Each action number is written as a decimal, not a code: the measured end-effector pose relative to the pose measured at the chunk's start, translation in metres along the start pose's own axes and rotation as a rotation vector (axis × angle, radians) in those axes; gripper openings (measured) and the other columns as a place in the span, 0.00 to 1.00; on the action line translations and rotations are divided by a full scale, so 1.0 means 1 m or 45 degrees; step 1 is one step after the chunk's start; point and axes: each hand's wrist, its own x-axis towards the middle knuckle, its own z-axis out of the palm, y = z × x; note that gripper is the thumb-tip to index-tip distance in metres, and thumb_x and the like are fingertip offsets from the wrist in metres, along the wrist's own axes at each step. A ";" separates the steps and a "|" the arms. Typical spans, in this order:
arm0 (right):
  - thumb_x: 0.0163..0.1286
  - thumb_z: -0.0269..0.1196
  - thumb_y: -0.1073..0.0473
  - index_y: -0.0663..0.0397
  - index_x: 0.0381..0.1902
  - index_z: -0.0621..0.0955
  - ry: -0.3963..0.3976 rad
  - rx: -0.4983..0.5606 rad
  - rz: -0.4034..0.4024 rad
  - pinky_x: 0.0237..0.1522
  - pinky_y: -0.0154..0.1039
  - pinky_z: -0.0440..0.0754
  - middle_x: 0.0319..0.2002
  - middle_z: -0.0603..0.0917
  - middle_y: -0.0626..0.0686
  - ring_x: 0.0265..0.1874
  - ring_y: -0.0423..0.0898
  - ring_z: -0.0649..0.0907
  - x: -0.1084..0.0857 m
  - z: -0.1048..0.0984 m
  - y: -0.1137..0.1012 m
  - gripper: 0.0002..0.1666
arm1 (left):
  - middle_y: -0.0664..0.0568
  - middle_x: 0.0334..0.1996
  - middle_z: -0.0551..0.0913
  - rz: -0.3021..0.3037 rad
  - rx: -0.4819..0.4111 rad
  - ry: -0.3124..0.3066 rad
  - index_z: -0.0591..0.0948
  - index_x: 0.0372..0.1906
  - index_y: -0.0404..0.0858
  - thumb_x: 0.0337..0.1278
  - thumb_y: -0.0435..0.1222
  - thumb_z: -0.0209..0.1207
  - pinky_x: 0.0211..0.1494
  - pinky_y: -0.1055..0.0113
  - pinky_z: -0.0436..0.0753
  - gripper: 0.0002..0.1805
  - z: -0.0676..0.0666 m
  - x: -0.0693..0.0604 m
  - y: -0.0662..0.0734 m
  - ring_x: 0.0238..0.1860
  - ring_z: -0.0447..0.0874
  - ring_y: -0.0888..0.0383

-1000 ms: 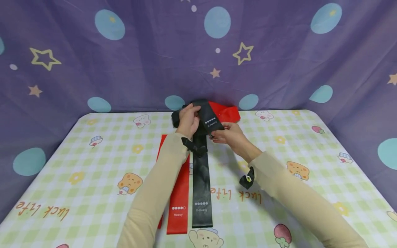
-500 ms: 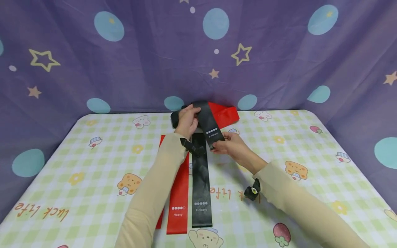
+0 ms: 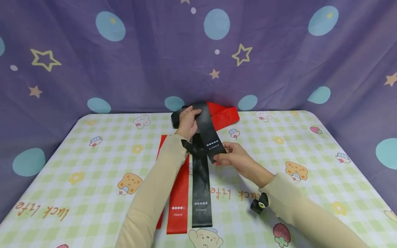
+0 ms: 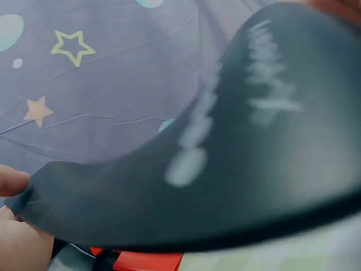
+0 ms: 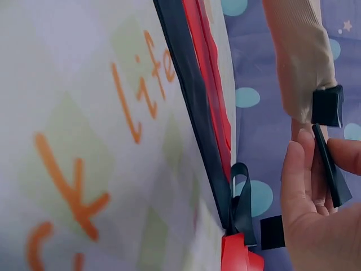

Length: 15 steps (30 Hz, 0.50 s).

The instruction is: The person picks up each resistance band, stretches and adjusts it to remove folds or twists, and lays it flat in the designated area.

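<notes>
A black resistance band (image 3: pixel 205 125) printed "X-Heavy" is raised above the table between my two hands. My left hand (image 3: pixel 187 122) pinches it higher up, thumb and fingers on its face. Lower down, by the printed label, my right hand (image 3: pixel 237 156) grips the free end between thumb and fingers. The band curves across the left wrist view, blurred up close. Below lies a flat black strip (image 3: pixel 201 186), also marked "X-Heavy"; whether it belongs to the same band I cannot tell. Beside it a red band (image 3: pixel 179 196) marked "Heavy" lies flat, partly hidden by my left forearm.
At the back of the table, a folded red length (image 3: pixel 228 117) sticks out right of the hands and a black loop (image 3: pixel 175 120) to the left. A patterned tablecloth (image 3: pixel 102 186) covers the table. A purple curtain (image 3: pixel 149 62) hangs right behind its far edge.
My right hand has drawn the labelled black end down and slightly right, toward the front. More of the raised band shows between the hands. The left hand has stayed nearly in place.
</notes>
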 end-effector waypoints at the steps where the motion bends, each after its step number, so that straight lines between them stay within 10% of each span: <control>1: 0.59 0.57 0.72 0.74 0.47 0.71 -0.003 0.002 -0.002 0.38 0.36 0.85 0.30 0.83 0.48 0.26 0.41 0.86 -0.002 0.001 0.001 0.17 | 0.54 0.73 0.58 0.016 0.011 -0.007 0.68 0.66 0.35 0.42 0.18 0.62 0.72 0.73 0.56 0.39 -0.006 0.016 -0.008 0.73 0.50 0.64; 6: 0.59 0.58 0.72 0.75 0.47 0.71 0.000 0.005 0.006 0.38 0.36 0.85 0.29 0.83 0.49 0.27 0.42 0.86 -0.009 0.001 0.007 0.17 | 0.52 0.71 0.62 0.066 0.053 -0.032 0.72 0.63 0.37 0.31 0.19 0.68 0.71 0.72 0.58 0.42 -0.025 0.060 -0.029 0.72 0.53 0.64; 12: 0.59 0.60 0.70 0.74 0.49 0.72 0.000 -0.083 0.046 0.42 0.41 0.85 0.34 0.85 0.53 0.30 0.45 0.86 -0.020 0.001 0.016 0.20 | 0.46 0.73 0.57 0.002 0.165 -0.006 0.64 0.69 0.33 0.49 0.18 0.56 0.72 0.72 0.58 0.37 0.015 -0.048 0.025 0.74 0.50 0.59; 14: 0.59 0.61 0.69 0.73 0.48 0.73 0.003 -0.112 0.044 0.43 0.42 0.85 0.34 0.85 0.54 0.30 0.45 0.86 -0.026 0.001 0.019 0.19 | 0.45 0.73 0.58 0.017 0.170 -0.021 0.65 0.68 0.33 0.46 0.17 0.58 0.73 0.68 0.57 0.38 0.005 -0.025 0.012 0.74 0.51 0.58; 15: 0.59 0.61 0.69 0.73 0.48 0.73 0.003 -0.125 0.039 0.43 0.42 0.85 0.34 0.85 0.53 0.30 0.45 0.86 -0.028 0.001 0.020 0.19 | 0.45 0.72 0.61 0.035 0.164 -0.041 0.67 0.66 0.34 0.42 0.18 0.61 0.72 0.68 0.58 0.39 -0.008 0.008 -0.005 0.73 0.53 0.59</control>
